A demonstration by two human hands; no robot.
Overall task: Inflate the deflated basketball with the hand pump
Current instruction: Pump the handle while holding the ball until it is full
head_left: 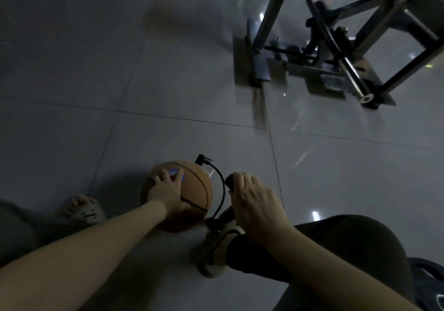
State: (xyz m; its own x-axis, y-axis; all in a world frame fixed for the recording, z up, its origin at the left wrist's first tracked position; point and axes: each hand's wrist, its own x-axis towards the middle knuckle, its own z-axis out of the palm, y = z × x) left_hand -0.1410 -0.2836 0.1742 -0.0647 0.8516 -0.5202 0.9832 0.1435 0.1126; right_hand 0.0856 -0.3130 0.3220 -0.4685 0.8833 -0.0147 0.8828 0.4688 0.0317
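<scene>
A home gym: weight bench frame [336, 46] on glossy tiled floor [120, 82].

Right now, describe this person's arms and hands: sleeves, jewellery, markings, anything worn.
The left forearm and right forearm are bare to the frame's edge: no sleeves or wristbands. The left hand and right hand are ungloved; no ring, watch or marking shows in the dim light.

Glossy floor tiles [182, 89]; matt basketball [194, 190]; metal bench frame [341, 53].
</scene>
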